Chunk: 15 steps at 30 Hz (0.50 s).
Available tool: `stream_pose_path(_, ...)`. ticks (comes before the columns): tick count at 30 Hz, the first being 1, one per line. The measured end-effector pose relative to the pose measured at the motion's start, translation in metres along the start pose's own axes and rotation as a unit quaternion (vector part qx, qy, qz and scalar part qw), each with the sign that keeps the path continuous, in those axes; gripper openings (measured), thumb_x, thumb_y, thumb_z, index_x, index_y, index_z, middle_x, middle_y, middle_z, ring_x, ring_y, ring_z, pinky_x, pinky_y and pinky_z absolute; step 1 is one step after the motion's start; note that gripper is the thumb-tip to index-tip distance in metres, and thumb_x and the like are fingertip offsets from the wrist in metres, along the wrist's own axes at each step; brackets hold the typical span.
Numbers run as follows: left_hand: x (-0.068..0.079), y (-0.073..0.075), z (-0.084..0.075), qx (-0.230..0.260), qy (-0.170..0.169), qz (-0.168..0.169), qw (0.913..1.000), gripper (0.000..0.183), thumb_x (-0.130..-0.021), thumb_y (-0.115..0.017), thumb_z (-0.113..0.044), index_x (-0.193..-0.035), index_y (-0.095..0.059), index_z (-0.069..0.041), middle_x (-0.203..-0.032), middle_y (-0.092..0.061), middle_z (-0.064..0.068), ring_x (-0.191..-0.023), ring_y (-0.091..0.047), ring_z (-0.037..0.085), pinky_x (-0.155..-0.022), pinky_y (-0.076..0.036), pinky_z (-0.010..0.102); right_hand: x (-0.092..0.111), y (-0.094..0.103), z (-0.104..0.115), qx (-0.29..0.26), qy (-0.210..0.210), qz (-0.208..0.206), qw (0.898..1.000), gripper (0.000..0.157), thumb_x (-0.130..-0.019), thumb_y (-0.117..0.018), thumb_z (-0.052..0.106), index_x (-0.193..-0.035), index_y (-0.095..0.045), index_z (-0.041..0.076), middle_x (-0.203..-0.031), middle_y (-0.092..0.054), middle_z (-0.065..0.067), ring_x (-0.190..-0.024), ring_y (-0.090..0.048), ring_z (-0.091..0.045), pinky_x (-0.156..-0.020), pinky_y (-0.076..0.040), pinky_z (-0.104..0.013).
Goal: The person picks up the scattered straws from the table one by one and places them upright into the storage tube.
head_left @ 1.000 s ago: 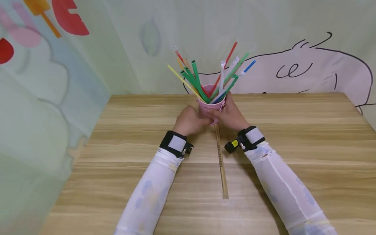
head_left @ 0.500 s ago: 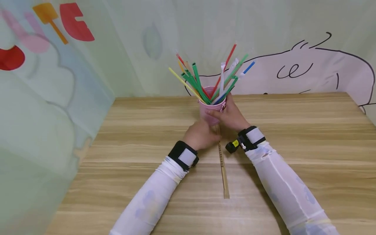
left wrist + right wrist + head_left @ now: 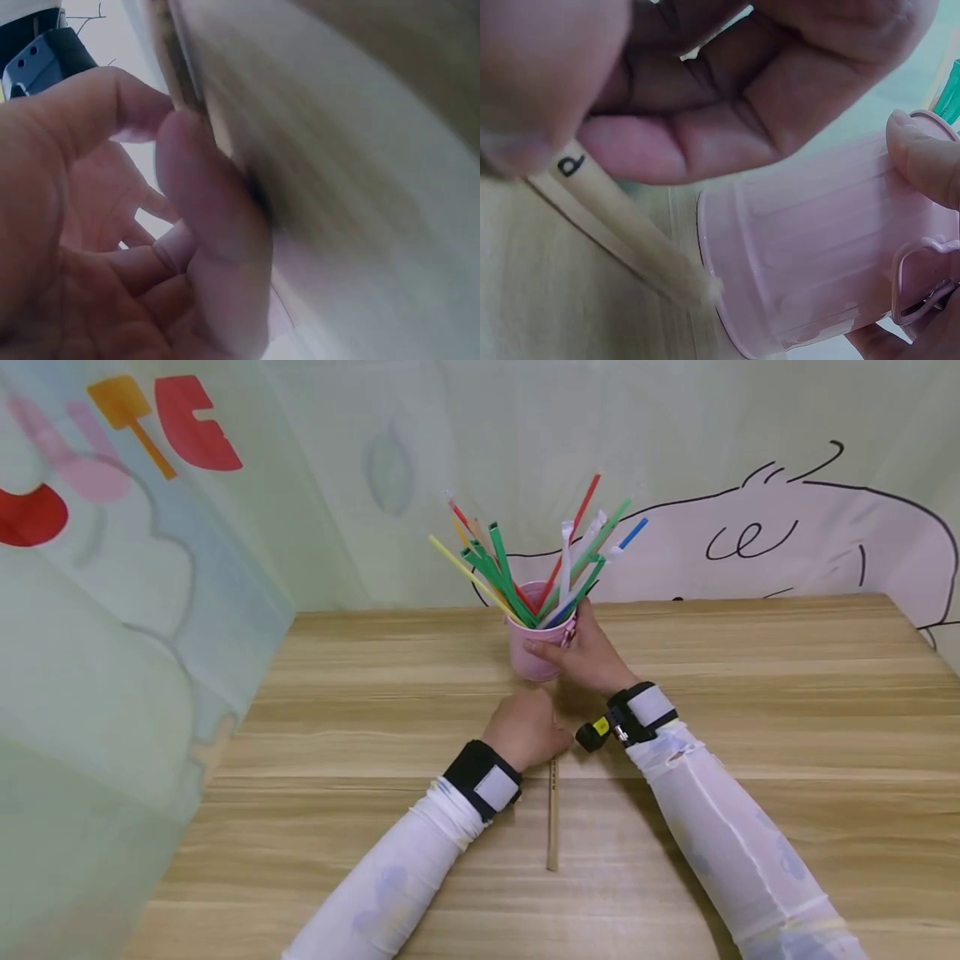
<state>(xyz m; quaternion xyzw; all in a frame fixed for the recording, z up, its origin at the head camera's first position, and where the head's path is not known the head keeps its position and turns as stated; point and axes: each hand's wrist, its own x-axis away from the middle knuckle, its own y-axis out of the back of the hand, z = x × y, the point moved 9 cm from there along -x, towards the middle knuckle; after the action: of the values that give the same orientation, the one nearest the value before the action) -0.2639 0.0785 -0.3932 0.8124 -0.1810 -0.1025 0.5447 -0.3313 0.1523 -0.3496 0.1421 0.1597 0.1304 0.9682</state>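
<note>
My left hand (image 3: 528, 727) pinches a long thin straw in a brown printed paper wrapper (image 3: 552, 827), low over the wooden table. In the right wrist view one end of the wrapped straw (image 3: 641, 232) sticks out from those fingers, close to the base of a pink metal bucket (image 3: 817, 240). My right hand (image 3: 596, 656) grips the bucket (image 3: 531, 652) at its right side, thumb across the front below the rim. Several straws, green (image 3: 501, 560), red (image 3: 585, 506), yellow, white-wrapped and blue, fan out of the bucket's top.
The wood-grain table (image 3: 337, 760) ends behind the bucket at a pale printed backdrop (image 3: 322, 468). Each wrist wears a black strap; a small black device (image 3: 592, 737) juts inward from the right one, close to the left hand.
My left hand has come away from the bucket toward me and taken hold of the brown wrapped straw, whose near end has swung left. The right hand and bucket stay nearly still.
</note>
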Motion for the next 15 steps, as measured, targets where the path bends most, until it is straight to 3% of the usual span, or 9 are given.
stream_pose_path(3,0.002,0.001,0.001,-0.005,-0.001,-0.004,1.0,0.026,-0.074,-0.074,-0.022,-0.058,-0.055,-0.013,-0.058,-0.053,0.0,-0.054,-0.053,0.019,-0.044,-0.044,0.033,-0.004,0.001,-0.013,0.011,0.002,-0.004,1.0,0.092,-0.085,-0.075,0.022,-0.149,-0.011,0.009,-0.145,-0.036,-0.013,-0.13,-0.032,-0.014,-0.114,-0.021,-0.05)
stream_pose_path(10,0.01,0.008,0.009,0.039,-0.005,0.002,0.9992,0.032,-0.072,-0.072,-0.015,-0.052,-0.048,-0.013,-0.049,-0.039,-0.004,-0.045,-0.043,0.015,-0.037,-0.031,0.028,0.007,-0.001,0.019,0.003,-0.002,0.006,1.0,0.086,-0.086,-0.071,0.008,-0.147,-0.01,0.0,-0.145,-0.033,-0.025,-0.132,-0.03,-0.029,-0.115,-0.019,-0.055)
stream_pose_path(15,0.02,0.019,0.019,0.036,0.013,0.0,0.9993,0.036,-0.074,-0.072,-0.02,-0.048,-0.048,-0.015,-0.044,-0.038,-0.007,-0.042,-0.041,0.013,-0.037,-0.03,0.027,0.006,0.0,0.018,0.007,0.003,0.001,1.0,0.086,-0.085,-0.071,0.008,-0.147,-0.011,-0.001,-0.144,-0.035,-0.026,-0.131,-0.032,-0.029,-0.115,-0.02,-0.052)
